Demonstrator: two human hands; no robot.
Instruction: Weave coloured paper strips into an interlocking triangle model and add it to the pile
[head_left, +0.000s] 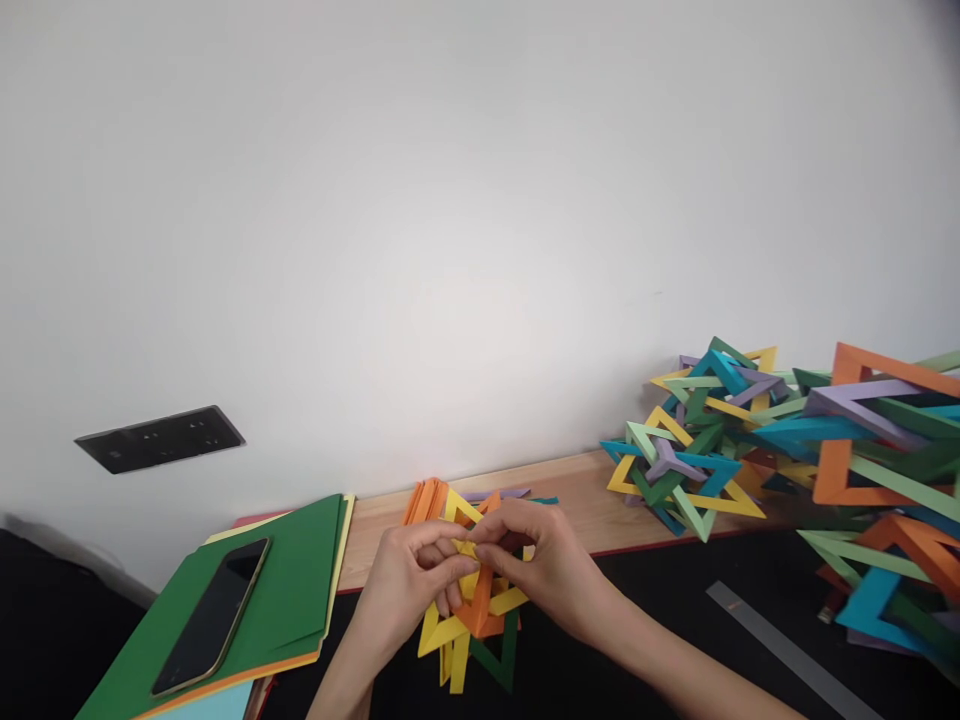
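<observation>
In the head view, a partly built star of folded paper strips [478, 615] in yellow, orange and dark green is between my hands, low in the middle. My left hand [405, 575] pinches a yellow strip [466, 547] at its top from the left. From the right, my right hand [536, 565] pinches the same yellow piece with thumb and forefinger. Both sets of fingertips nearly meet there, so the joint itself is mostly hidden. Behind my left hand, folded orange paper strips [425, 500] lie in a bundle on the wooden ledge.
Several finished paper stars [667, 465] are heaped at the right. A clear ruler [787, 645] lies on the black mat [637, 620]. To the left, a phone [214, 615] rests on stacked green paper [307, 560]. A black socket panel [161, 440] is on the wall.
</observation>
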